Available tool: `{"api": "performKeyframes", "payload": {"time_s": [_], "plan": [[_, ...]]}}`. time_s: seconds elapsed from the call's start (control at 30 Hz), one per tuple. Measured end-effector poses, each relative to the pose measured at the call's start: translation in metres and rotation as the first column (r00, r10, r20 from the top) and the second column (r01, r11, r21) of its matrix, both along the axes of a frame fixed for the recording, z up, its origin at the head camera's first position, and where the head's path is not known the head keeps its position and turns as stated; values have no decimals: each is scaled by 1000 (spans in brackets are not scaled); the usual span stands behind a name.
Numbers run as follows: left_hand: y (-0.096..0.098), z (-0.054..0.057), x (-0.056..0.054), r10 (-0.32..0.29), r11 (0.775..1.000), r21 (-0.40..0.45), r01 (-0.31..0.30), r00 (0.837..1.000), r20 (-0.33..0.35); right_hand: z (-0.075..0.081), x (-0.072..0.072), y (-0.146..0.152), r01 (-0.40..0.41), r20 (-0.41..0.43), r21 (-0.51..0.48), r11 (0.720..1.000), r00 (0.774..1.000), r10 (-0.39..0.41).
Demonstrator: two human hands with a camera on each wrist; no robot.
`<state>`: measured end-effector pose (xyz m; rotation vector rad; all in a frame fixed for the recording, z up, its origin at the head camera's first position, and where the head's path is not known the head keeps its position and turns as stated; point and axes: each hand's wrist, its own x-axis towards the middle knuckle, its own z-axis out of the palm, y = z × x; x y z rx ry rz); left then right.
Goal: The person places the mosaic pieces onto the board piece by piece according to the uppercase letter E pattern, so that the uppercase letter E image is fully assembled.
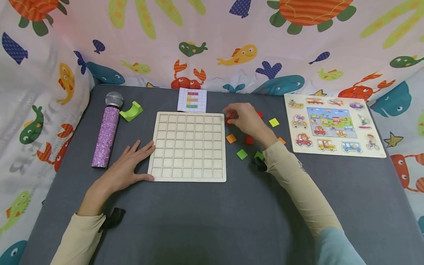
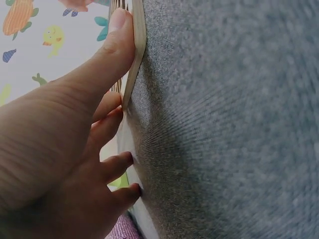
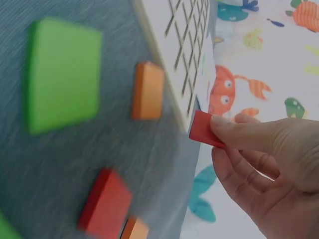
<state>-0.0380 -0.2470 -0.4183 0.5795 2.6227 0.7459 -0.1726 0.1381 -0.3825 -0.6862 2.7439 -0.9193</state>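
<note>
The right hand (image 1: 243, 117) pinches a red tile (image 3: 203, 128) between thumb and fingers, just beside the grid board's upper right corner. The tile looks light, rigid and hard to break, probably painted wood; its smooth faces might slip a little, so opposite edges seem the surest hold. The left hand (image 1: 127, 165), fingers spread and extended, touches the left edge of the grid board (image 1: 190, 147), a thin, stiff panel probably best held by its rim. Right of it lie loose tiles, among them an orange tile (image 1: 230, 138), a green tile (image 1: 241, 154) and a yellow tile (image 1: 274, 122). A pattern card (image 1: 192, 100) sits behind the board, a glittery microphone (image 1: 106, 132) to the left, a picture puzzle (image 1: 338, 147) far right. The grey desk (image 1: 185, 221) looks fabric-covered; sea-creature cloth (image 1: 149, 48) hangs around it.
</note>
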Motion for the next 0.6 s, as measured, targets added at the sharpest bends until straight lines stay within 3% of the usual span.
{"api": "performKeyframes", "payload": {"time_s": [0.23,0.43,0.6], "plan": [[0,-1,-1,-1,1000,14,1,1000,-5,-3,-2,-28,-70,39,-99,993,996,74],[-1,-4,-1,7,999,38,-6,1000,-15,-15,0,-55,-148,78,-219,964,983,168],[-1,-4,-1,7,999,38,-6,1000,-16,-20,1,-76,-150,96,-237,960,980,177]]}}
